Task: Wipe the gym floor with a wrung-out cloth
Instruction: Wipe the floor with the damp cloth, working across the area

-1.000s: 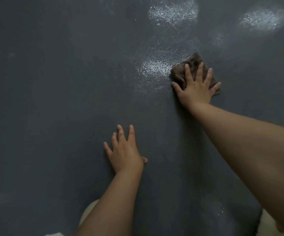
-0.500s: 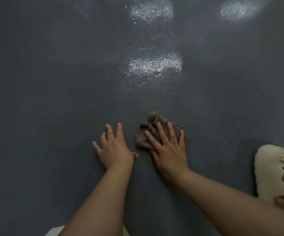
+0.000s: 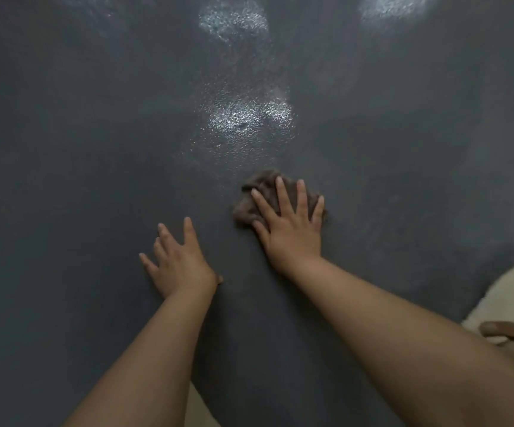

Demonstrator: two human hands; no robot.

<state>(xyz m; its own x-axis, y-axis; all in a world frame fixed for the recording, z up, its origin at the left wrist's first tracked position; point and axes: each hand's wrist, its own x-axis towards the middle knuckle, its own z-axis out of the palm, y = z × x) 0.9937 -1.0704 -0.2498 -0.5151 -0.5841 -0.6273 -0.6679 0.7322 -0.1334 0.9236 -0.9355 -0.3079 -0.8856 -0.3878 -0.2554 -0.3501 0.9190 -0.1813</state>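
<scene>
A crumpled brown cloth [image 3: 249, 197] lies on the dark grey floor [image 3: 95, 149] near the middle of the view. My right hand [image 3: 289, 229] presses flat on top of it with fingers spread, covering most of it. My left hand [image 3: 178, 263] rests flat on the bare floor to the left and a little nearer to me, fingers apart, holding nothing. A wet, shiny patch [image 3: 249, 115] glints on the floor just beyond the cloth.
A cream foam clog [image 3: 508, 297] on a foot sits at the right edge, close to my right forearm. More light reflections show at the top of the floor. A pale knee edge shows at the bottom.
My right hand pulled the cloth from far ahead back toward me, then pushed it slightly forward and right again. My left hand stayed planted on the floor.
</scene>
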